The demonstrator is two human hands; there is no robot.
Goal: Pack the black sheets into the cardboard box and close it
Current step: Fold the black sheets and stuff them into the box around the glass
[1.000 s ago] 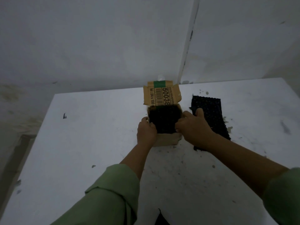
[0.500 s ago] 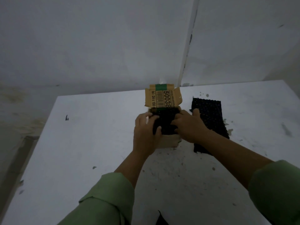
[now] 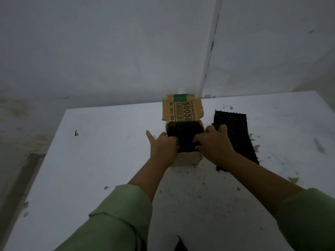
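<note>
Cardboard box (image 3: 186, 159), brown and square, stands on the white table (image 3: 90, 151) with its printed lid flap (image 3: 182, 111) upright at the far side. Black sheets (image 3: 184, 134) with a dimpled, bumpy surface fill the box to its rim. My left hand (image 3: 163, 147) presses curled fingers onto the packed sheets, one finger pointing outward. My right hand (image 3: 213, 144) presses down likewise, fingers bent. Just right of the box lies a loose stack (image 3: 235, 131) of the same rectangular sheets.

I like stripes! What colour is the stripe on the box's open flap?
Green, across the brown cardboard box's raised flap; head view shows it best.
</note>
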